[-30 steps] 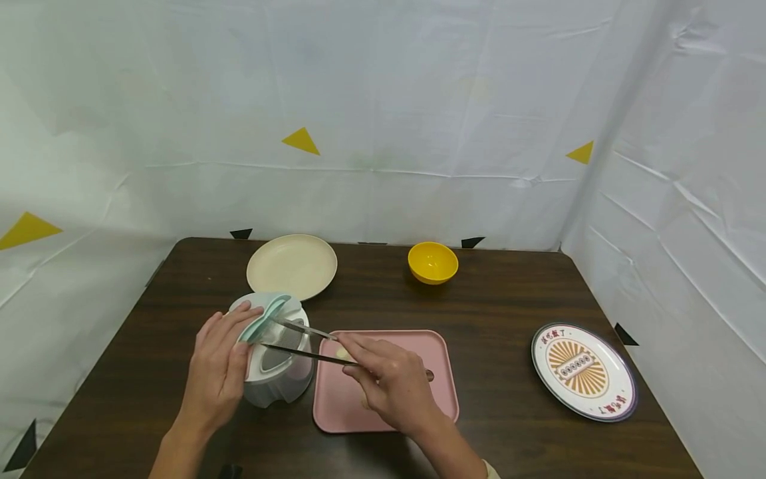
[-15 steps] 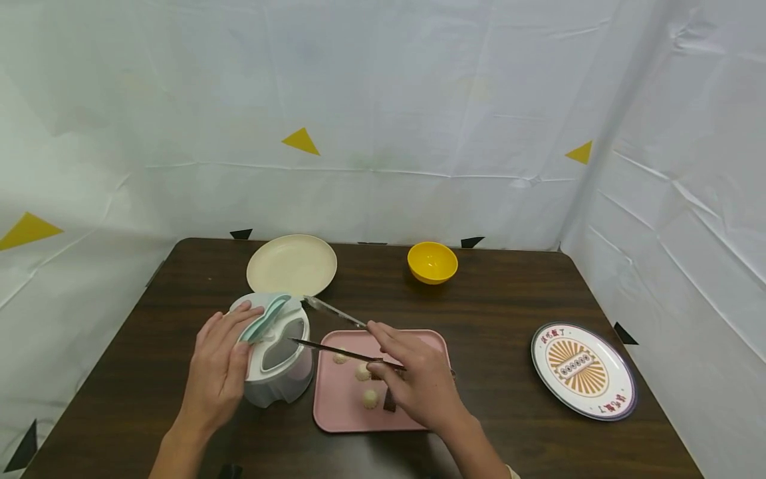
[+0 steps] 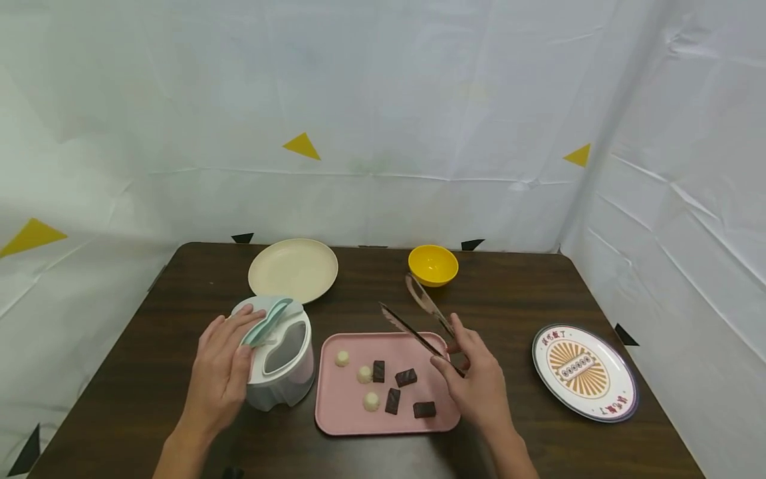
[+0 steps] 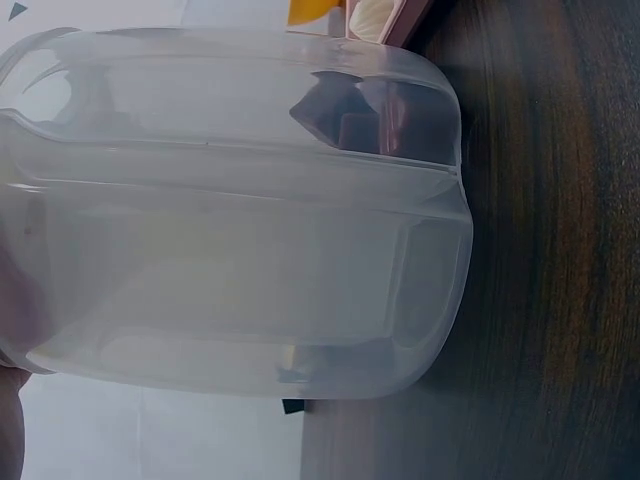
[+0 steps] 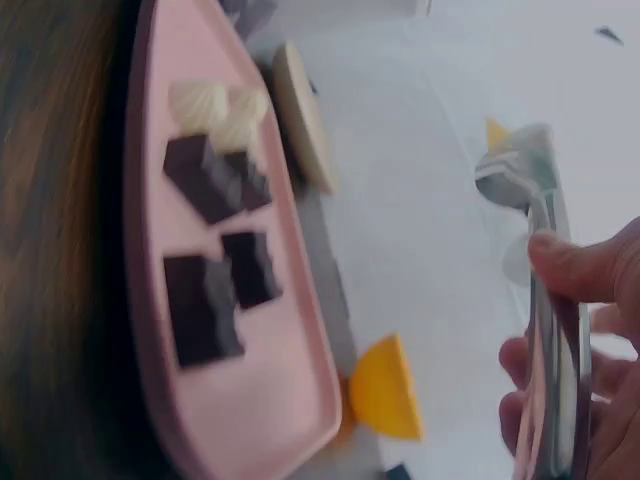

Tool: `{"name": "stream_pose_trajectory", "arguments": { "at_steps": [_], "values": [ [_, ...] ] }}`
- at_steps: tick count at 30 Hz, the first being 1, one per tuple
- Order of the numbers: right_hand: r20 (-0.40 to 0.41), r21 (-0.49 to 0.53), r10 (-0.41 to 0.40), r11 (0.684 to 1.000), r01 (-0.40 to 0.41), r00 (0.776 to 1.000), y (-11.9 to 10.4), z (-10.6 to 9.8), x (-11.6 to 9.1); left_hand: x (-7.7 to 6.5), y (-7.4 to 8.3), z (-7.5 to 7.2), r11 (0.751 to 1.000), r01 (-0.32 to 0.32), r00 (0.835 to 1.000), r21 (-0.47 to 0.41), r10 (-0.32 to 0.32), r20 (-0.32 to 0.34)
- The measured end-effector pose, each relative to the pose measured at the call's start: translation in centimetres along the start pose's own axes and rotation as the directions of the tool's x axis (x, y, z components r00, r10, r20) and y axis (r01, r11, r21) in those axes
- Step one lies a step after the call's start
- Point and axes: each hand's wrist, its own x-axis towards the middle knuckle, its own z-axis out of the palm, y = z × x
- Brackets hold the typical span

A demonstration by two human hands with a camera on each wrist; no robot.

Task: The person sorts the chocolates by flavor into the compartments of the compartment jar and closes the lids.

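My left hand (image 3: 221, 372) holds the raised teal flap (image 3: 267, 322) of a round white lid, its fingers on the flap's near end. Below is a translucent container (image 3: 283, 389). Dark shapes (image 4: 375, 118) show through its wall; whether inside or behind, I cannot tell. My right hand (image 3: 481, 381) grips metal tongs (image 5: 555, 330), their arms spread and nothing between the tips. In the head view, the tips hang beyond the pink tray (image 3: 335, 422), near the yellow bowl (image 3: 433, 265). On the tray lie several dark chocolate pieces (image 3: 392, 401) and several cream-coloured round pieces (image 3: 371, 402).
A cream plate (image 3: 293, 269) lies at the back left, behind the container. Off to the right is a white patterned plate (image 3: 585, 372) with a dark rim. The dark wooden table (image 3: 509, 319) meets white sheeting (image 3: 371, 100) behind and at the sides.
My right hand has carried the tongs from over the container's lid rightwards, across the tray. The tongs' arms have spread wider, and the pieces on the tray are uncovered. My left hand stays at the flap.
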Motion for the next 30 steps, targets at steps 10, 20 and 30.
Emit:
{"name": "stream_pose_trajectory", "arguments": {
  "at_steps": [10,20,30],
  "values": [
    [0.050,-0.059,0.321,0.946,-0.318,0.946,3.5,-1.0,-0.8,0.1,-0.1,0.0,1.000,0.000,1.000,0.007,0.000,0.001],
    [0.081,-0.107,0.459,0.887,-0.450,0.885,5.7,-0.7,-2.0,0.2,0.0,0.0,1.000,-0.001,1.000,0.007,0.001,0.001],
    [0.132,-0.126,0.494,0.868,-0.480,0.859,7.2,-0.7,-2.2,0.1,0.0,-0.1,1.000,0.009,1.000,0.021,-0.009,0.006]
  ]
}}
